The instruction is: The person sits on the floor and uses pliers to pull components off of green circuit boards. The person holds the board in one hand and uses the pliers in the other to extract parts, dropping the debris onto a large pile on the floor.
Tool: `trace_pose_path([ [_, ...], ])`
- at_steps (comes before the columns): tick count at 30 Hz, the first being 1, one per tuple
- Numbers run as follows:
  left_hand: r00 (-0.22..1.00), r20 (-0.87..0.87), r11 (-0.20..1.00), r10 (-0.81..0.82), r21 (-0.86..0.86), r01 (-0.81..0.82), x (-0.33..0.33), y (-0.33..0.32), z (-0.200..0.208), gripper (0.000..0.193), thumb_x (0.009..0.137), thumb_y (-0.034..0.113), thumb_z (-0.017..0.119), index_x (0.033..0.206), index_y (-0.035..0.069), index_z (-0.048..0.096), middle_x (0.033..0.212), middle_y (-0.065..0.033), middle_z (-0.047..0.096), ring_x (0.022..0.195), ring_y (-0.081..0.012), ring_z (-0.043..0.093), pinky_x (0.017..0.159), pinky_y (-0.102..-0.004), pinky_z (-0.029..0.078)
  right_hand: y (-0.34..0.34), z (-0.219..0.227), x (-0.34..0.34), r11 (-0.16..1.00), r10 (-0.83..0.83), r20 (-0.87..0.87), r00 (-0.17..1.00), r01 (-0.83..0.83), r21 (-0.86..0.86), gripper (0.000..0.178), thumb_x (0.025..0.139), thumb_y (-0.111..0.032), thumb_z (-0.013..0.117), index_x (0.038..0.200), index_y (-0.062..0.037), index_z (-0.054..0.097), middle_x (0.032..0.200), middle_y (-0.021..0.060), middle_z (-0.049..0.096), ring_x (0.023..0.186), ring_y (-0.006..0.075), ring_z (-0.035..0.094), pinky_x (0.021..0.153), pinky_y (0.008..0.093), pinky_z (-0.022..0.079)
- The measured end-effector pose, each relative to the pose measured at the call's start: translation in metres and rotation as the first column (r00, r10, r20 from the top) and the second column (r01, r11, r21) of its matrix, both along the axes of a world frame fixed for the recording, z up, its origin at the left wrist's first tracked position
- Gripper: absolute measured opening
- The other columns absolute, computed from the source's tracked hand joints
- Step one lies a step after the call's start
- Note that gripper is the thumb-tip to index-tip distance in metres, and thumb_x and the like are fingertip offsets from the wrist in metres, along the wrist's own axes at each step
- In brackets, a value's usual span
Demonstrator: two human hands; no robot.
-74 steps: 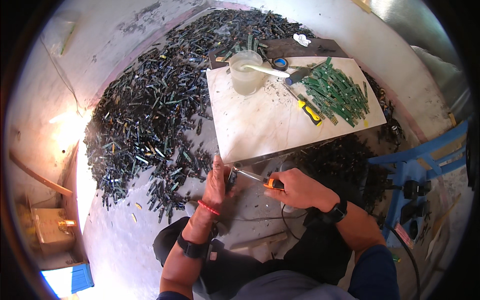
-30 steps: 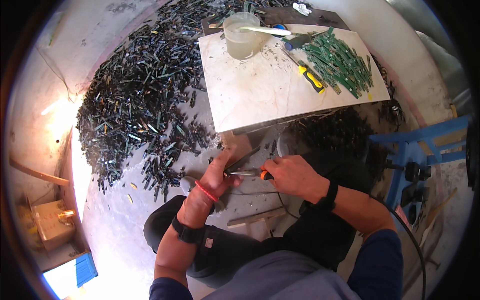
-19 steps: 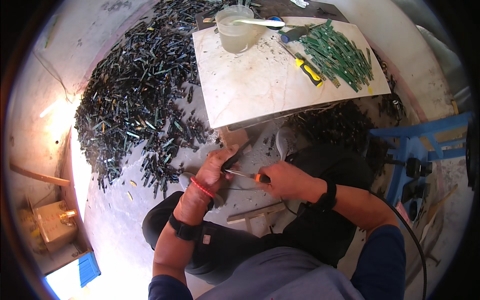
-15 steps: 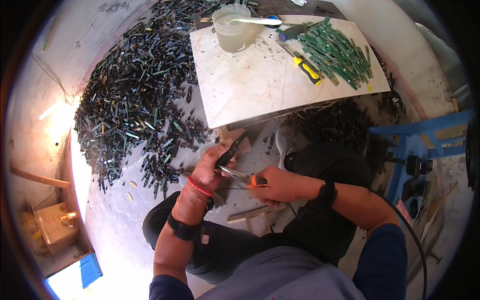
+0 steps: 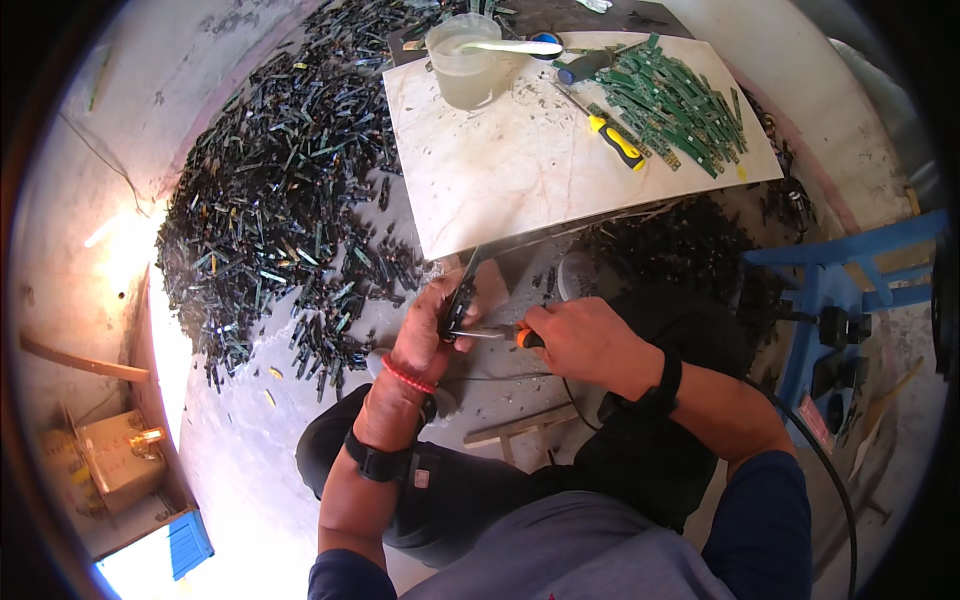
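Below the board's front edge, my left hand (image 5: 428, 325) is closed around a long, narrow black strip (image 5: 462, 292) that tilts up toward the far right. My right hand (image 5: 585, 340) grips a metal-bladed tool (image 5: 490, 333) with an orange-and-black handle. Its silver blade points left and meets the strip's lower end beside my left fingers. Whether the tip is inside the strip or only against it, I cannot tell. My right fingers cover most of the handle.
A pale board (image 5: 520, 180) ahead carries a plastic tub (image 5: 466, 80) with a white spoon (image 5: 510, 46), a yellow-and-black screwdriver (image 5: 618, 143) and a heap of green circuit boards (image 5: 675, 105). Dark strips (image 5: 290, 180) cover the floor at left. A blue chair (image 5: 820, 290) stands right.
My right hand has shifted slightly up and right, and the tool's blade now lies more level against the black strip. My left hand keeps its hold, with the strip more upright.
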State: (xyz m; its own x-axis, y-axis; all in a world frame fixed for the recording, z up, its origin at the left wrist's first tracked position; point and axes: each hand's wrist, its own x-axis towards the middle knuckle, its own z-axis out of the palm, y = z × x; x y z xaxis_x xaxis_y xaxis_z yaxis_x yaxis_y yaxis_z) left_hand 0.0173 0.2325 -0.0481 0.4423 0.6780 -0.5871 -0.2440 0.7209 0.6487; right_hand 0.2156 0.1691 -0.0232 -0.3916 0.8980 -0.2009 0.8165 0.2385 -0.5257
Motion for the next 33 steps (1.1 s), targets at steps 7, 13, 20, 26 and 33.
trace_pose_path([
  [7, 0.986, -0.146, 0.996, 0.082, 0.032, -0.078, -0.008, -0.001, -0.032, 0.044, 0.091, 0.043, 0.042, 0.113, 0.007, 0.056, 0.090, -0.0045, 0.060, 0.075, -0.0132, 0.057, 0.060, -0.0270, 0.047, -0.003, -0.009, -0.011, 0.987, 0.012, -0.115, 0.993, -0.030, -0.161, 0.022, 0.080, -0.022, 0.061, 0.083, -0.0006, 0.059, 0.065, 0.0181, 0.058, 0.062, 0.0324, 0.060, 0.059, 0.0392, 0.048],
  [13, 0.981, -0.019, 0.975, 0.195, 0.113, -0.191, -0.007, 0.002, -0.024, 0.040, 0.090, 0.040, 0.045, 0.107, 0.006, 0.057, 0.092, -0.0043, 0.060, 0.075, -0.0140, 0.057, 0.062, -0.0277, 0.047, 0.001, 0.002, -0.020, 0.621, -0.366, -0.423, 0.829, -0.121, -0.774, 0.029, 0.085, -0.029, 0.060, 0.076, -0.0017, 0.057, 0.063, 0.0101, 0.058, 0.052, 0.0205, 0.058, 0.049, 0.0332, 0.048],
  [20, 0.883, 0.451, 0.987, 0.129, 0.026, -0.158, -0.008, 0.012, -0.011, 0.037, 0.088, 0.041, 0.048, 0.099, 0.008, 0.057, 0.076, -0.0029, 0.057, 0.061, -0.0168, 0.054, 0.051, -0.0305, 0.043, -0.004, -0.004, -0.031, 0.311, -0.706, -0.504, 0.498, -0.422, -0.852, 0.027, 0.089, -0.030, 0.058, 0.081, -0.0035, 0.054, 0.067, 0.0040, 0.058, 0.050, 0.0119, 0.057, 0.043, 0.0254, 0.045],
  [26, 0.926, 0.312, 0.973, 0.214, 0.021, -0.232, -0.008, 0.004, 0.006, 0.038, 0.089, 0.041, 0.047, 0.102, 0.007, 0.058, 0.074, -0.0025, 0.056, 0.055, -0.0141, 0.048, 0.047, -0.0270, 0.038, 0.001, 0.004, -0.029, 0.449, -0.534, -0.525, 0.662, -0.304, -0.840, 0.033, 0.087, -0.034, 0.059, 0.079, -0.0031, 0.055, 0.064, 0.0042, 0.057, 0.048, 0.0133, 0.055, 0.045, 0.0280, 0.045],
  [33, 0.927, -0.286, 0.795, 0.244, 0.606, -0.022, -0.019, 0.005, -0.045, 0.036, 0.090, 0.042, 0.048, 0.104, 0.011, 0.059, 0.069, 0.0022, 0.053, 0.049, -0.0070, 0.044, 0.040, -0.0204, 0.030, 0.010, 0.005, -0.018, 0.979, -0.024, -0.163, 0.986, -0.010, -0.203, 0.026, 0.083, -0.026, 0.058, 0.083, -0.0002, 0.057, 0.068, 0.0178, 0.060, 0.064, 0.0337, 0.060, 0.060, 0.0430, 0.046],
])
